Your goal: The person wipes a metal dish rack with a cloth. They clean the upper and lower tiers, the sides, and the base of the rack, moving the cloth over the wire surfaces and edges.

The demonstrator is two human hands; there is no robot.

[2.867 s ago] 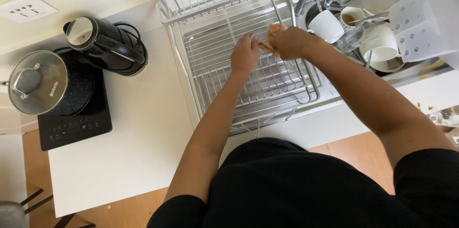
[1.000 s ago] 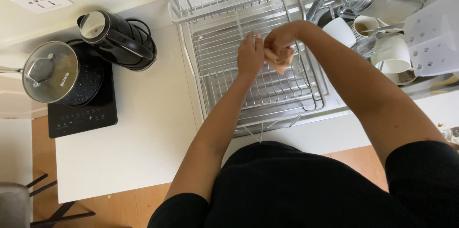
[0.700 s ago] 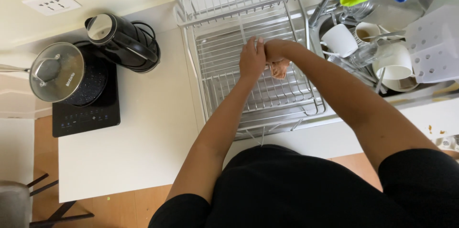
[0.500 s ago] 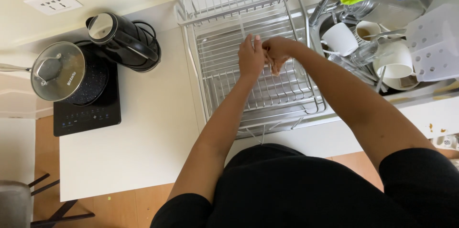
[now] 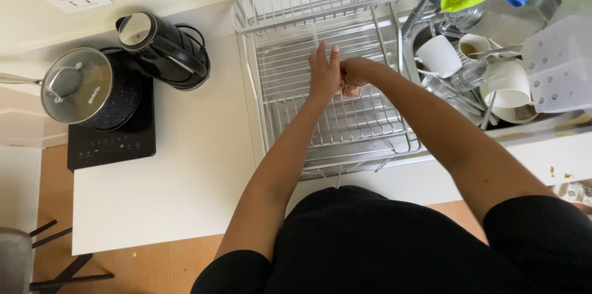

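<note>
**Hands over the wire rack**

Our right hand (image 5: 356,72) is curled shut around a small pinkish-tan scrap (image 5: 351,90) — what it is we cannot tell, as only a bit peeks out below the fingers. Our left hand (image 5: 324,75) is flat and open, fingers stretched up, touching the right hand's side. Both hover over the lower tier of the silver wire dish rack (image 5: 370,140), which stands on the white countertop (image 5: 166,189). Just right of the rack, the sink holds white ceramic mugs (image 5: 439,55) and glassware. To the left sit a black electric kettle (image 5: 161,47) and a glass-lidded black saucepan (image 5: 86,87) on a black induction hob (image 5: 111,146).
</note>
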